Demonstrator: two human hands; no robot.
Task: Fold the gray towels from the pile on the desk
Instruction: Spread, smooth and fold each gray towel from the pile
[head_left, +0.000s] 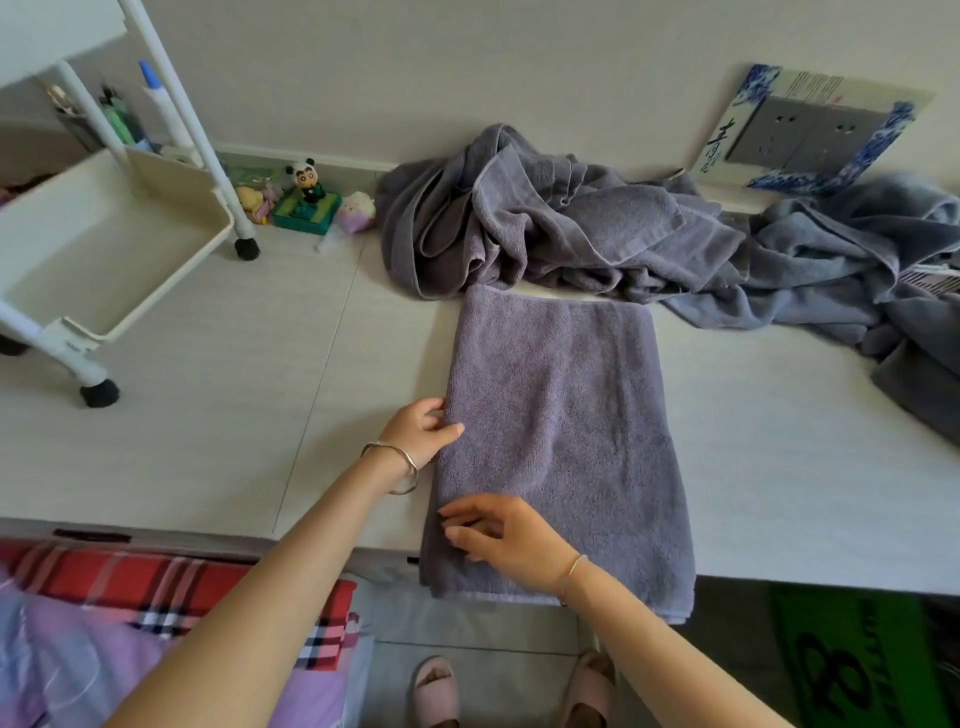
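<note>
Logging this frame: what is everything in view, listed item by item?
folded towel: 1, purplish gray, desk front, overhanging edge
towel pile: 1, gray to bluish, desk back
desk: 1, white, beneath towels
cart: 1, white, desk left
toys: several, mixed, beside cart
socket panel: 1, gray, wall right
plaid cloth: 1, red, lower left
slippers: 2, pink, floor
left hand: 1, pinches folded towel's left edge
right hand: 1, fingers rest on folded towel
</note>
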